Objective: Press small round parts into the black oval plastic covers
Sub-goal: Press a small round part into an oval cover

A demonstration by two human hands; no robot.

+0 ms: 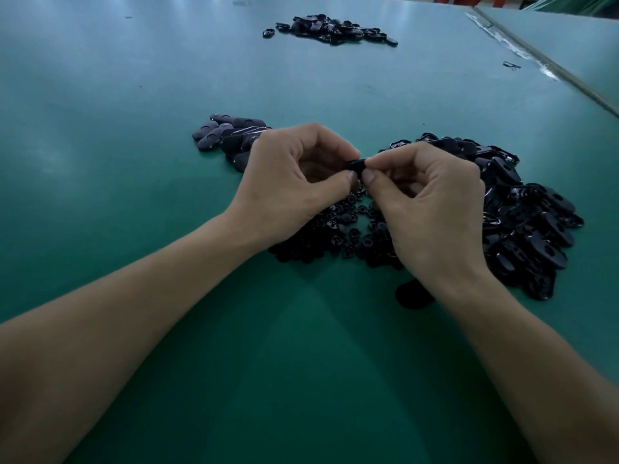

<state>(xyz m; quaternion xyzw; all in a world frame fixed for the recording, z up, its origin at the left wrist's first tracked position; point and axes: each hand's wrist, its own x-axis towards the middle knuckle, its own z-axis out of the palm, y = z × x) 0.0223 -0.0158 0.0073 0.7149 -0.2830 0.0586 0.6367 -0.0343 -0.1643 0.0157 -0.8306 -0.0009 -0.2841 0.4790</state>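
Bench (100, 162): green, glossy, stretching away under dim light.
Left heap of covers (231, 135): dull black ovals lying flat and overlapping, just behind the left hand and partly hidden by it.
Left hand (288, 182): raised over the bench, fingers curled, grip narrow, thumb and fingertips pinching the left end of one cover.
Far heap (331, 28): more black covers piled loosely, well apart from the hands, near the bench's far end.
Small round parts (348, 226): scattered thickly in a dark patch on the bench, below and between the two hands.
Held cover (356, 164): black, seen edge-on, off the bench, caught between both hands above the round parts; too hidden to tell whether a round part sits in it.
Loose oval (413, 294): lone dark piece flat on the bench, half under the right wrist.
Right hand (435, 209): fingers curled, grip narrow, thumb and forefinger pinching the cover's right end.
Right heap of covers (529, 222): shiny black ovals tumbled at all angles, just beside the right hand.
Seam (536, 58): pale strip running diagonally along the bench's right side.
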